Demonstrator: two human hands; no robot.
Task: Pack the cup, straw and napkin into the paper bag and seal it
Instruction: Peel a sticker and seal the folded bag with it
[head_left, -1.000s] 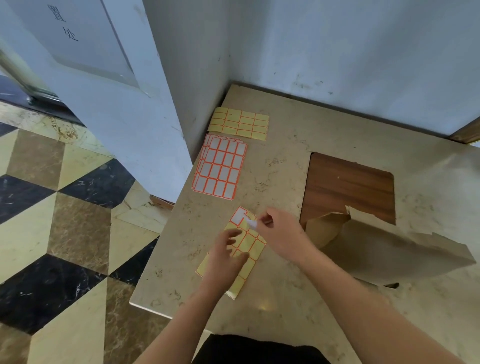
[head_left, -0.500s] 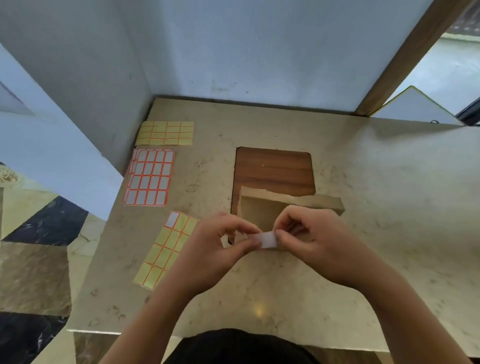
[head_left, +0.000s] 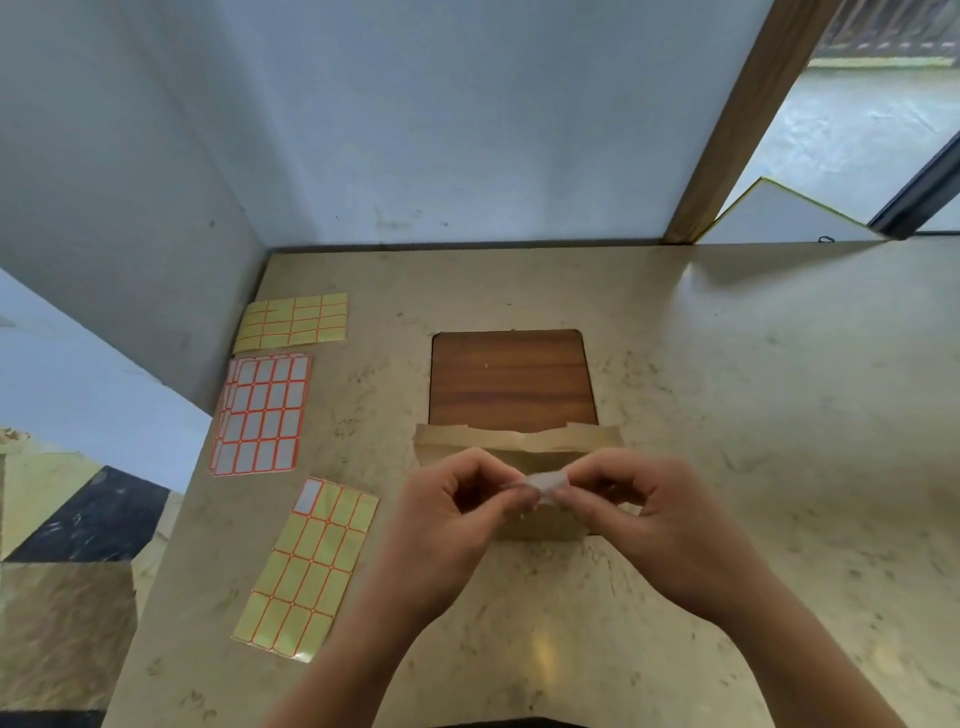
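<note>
while the left hand (head_left: 447, 514) and right hand (head_left: 654, 519) each pinch one end of a small white sticker (head_left: 543, 482), the paper bag (head_left: 519, 457) lies on the bench (head_left: 727, 415) directly beneath them. three label sheets (head_left: 262, 413) lie left of it.

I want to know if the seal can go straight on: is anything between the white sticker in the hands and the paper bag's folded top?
Nothing visible: the sticker, pinched by left hand and right hand, hangs directly over the paper bag.
</note>
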